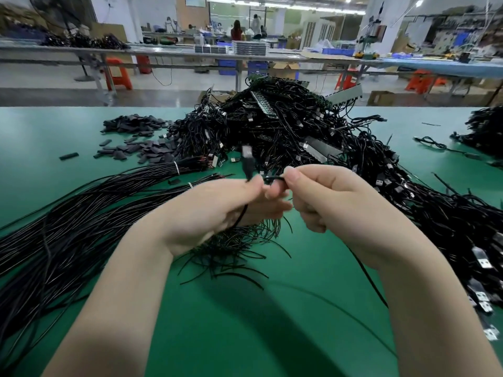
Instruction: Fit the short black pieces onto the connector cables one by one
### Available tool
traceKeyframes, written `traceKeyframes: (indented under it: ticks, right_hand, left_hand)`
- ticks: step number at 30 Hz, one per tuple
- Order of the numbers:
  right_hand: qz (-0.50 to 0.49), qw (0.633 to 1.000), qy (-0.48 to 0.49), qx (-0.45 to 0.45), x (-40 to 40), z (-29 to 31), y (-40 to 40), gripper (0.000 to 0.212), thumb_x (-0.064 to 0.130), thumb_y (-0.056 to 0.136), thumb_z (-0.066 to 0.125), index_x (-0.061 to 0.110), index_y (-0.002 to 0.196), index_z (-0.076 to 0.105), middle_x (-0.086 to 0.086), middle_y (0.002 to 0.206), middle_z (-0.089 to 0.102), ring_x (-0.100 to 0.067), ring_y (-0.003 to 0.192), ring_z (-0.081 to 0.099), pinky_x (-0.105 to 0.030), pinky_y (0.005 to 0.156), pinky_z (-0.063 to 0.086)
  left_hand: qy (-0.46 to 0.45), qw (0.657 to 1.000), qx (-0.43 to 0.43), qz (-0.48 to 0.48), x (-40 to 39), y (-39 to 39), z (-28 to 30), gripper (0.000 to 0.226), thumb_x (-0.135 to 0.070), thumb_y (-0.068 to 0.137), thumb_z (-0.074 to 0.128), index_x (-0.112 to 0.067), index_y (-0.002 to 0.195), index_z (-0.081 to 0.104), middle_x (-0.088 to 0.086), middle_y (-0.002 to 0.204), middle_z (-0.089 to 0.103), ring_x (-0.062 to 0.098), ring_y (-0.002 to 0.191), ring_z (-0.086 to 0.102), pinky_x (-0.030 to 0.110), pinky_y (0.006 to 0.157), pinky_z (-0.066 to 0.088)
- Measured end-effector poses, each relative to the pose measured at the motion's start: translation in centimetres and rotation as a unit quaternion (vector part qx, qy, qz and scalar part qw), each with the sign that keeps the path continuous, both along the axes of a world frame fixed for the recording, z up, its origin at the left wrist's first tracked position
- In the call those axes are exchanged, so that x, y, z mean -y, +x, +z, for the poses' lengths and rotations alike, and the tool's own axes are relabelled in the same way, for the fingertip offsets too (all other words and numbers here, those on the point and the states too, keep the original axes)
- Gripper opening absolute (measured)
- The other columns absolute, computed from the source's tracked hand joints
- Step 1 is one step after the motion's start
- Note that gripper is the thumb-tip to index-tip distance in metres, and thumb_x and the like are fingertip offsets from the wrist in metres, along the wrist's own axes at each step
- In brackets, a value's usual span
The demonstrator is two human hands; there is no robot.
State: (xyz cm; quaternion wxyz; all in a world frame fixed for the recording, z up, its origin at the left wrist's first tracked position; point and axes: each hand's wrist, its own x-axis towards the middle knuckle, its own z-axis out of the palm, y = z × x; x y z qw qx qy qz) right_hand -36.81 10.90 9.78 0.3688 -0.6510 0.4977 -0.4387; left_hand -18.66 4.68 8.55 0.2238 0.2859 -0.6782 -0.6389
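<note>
A cable (273,178) runs level between both hands above mid-bench, its blurred plug (247,156) pointing up past the left hand (239,202). Whether a short piece sits on it is hidden by fingers. Left grip and right hand (321,197) both pinch the cable. Loose pieces (136,144) lie toward the far left edge; bare bench (272,322) opens at the near edge
</note>
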Motion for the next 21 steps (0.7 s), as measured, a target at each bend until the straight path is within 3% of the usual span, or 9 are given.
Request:
traceKeyframes:
  ticks: [2, 5, 9, 11, 13, 16, 19, 21]
  right_hand:
    - [0.051, 0.998, 0.0, 0.039, -0.3, 0.2, 0.7, 0.033, 0.025, 0.102, 0.043, 0.026, 0.084, 0.071, 0.016, 0.053, 0.04, -0.007, 0.05, 0.032, -0.022, 0.049, 0.027]
    - [0.15, 0.986, 0.043, 0.057, -0.2, -0.3, 1.3, 0.027, 0.025, 0.101, 0.043, 0.024, 0.09, 0.068, 0.01, 0.058, 0.042, -0.011, 0.052, 0.039, -0.023, 0.052, 0.038]
    - [0.263, 0.949, 0.16, 0.065, 0.8, -2.2, 1.8, 0.03, 0.032, 0.102, 0.041, 0.023, 0.096, 0.069, 0.007, 0.062, 0.039, -0.013, 0.053, 0.04, -0.025, 0.059, 0.048]
    - [0.261, 0.942, 0.206, 0.053, 1.5, -3.3, 1.6, 0.035, 0.043, 0.099, 0.043, 0.024, 0.089, 0.072, 0.005, 0.061, 0.033, -0.013, 0.051, 0.035, -0.025, 0.056, 0.048]
    - [0.227, 0.946, 0.23, -0.013, 2.1, -4.6, 1.0, 0.045, 0.055, 0.095, 0.045, 0.024, 0.077, 0.073, 0.004, 0.057, 0.025, -0.013, 0.049, 0.029, -0.023, 0.05, 0.041]
    - [0.083, 0.968, 0.21, -0.108, 2.7, -5.4, -0.3, 0.05, 0.066, 0.081, 0.06, 0.022, 0.058, 0.056, 0.006, 0.051, 0.027, -0.014, 0.046, 0.026, -0.023, 0.045, 0.027]
    - [-0.044, 0.984, 0.148, -0.085, 2.8, -4.6, -1.8, 0.055, 0.07, 0.066, 0.068, 0.022, 0.059, 0.041, 0.006, 0.051, 0.03, -0.014, 0.047, 0.023, -0.024, 0.047, 0.021]
    - [-0.07, 0.992, 0.098, -0.045, 2.7, -3.6, -2.0, 0.051, 0.063, 0.078, 0.063, 0.02, 0.057, 0.046, 0.007, 0.05, 0.031, -0.012, 0.045, 0.026, -0.024, 0.046, 0.024]
  left_hand:
    - [0.01, 0.996, -0.079, 0.039, 0.1, 0.0, 0.3, 0.054, -0.044, 0.09, 0.044, -0.004, 0.121, 0.061, -0.001, 0.119, 0.071, 0.01, 0.111, 0.065, 0.017, 0.088, 0.053]
    - [0.061, 0.977, -0.193, 0.062, -0.2, -0.3, 0.9, 0.051, -0.043, 0.094, 0.035, -0.009, 0.123, 0.061, 0.006, 0.12, 0.07, 0.015, 0.116, 0.063, 0.019, 0.084, 0.055]
    - [0.1, 0.959, -0.265, 0.032, -0.7, -0.5, 1.5, 0.053, -0.043, 0.092, 0.034, -0.012, 0.111, 0.072, 0.007, 0.114, 0.072, 0.017, 0.109, 0.068, 0.027, 0.091, 0.055]
    - [0.083, 0.965, -0.245, 0.028, -0.9, -0.7, 1.5, 0.052, -0.044, 0.088, 0.036, -0.017, 0.096, 0.079, 0.004, 0.099, 0.076, 0.016, 0.095, 0.072, 0.027, 0.085, 0.057]
    - [0.075, 0.97, -0.227, 0.042, -1.1, -0.7, 1.5, 0.048, -0.044, 0.087, 0.038, -0.021, 0.076, 0.079, -0.001, 0.076, 0.075, 0.013, 0.072, 0.072, 0.026, 0.07, 0.059]
    - [0.068, 0.977, -0.203, 0.016, -1.2, -0.2, 1.7, 0.045, -0.04, 0.093, 0.044, -0.022, 0.057, 0.066, -0.006, 0.047, 0.055, 0.01, 0.042, 0.052, 0.021, 0.05, 0.048]
    - [-0.032, 0.999, 0.002, 0.001, -0.8, 0.2, 1.0, 0.049, -0.044, 0.096, 0.045, -0.022, 0.056, 0.065, -0.003, 0.044, 0.052, 0.01, 0.037, 0.045, 0.019, 0.043, 0.038]
    - [-0.08, 0.988, 0.135, 0.002, -0.6, -0.3, 0.5, 0.048, -0.044, 0.1, 0.04, -0.023, 0.073, 0.072, 0.001, 0.055, 0.065, 0.011, 0.045, 0.056, 0.02, 0.047, 0.042]
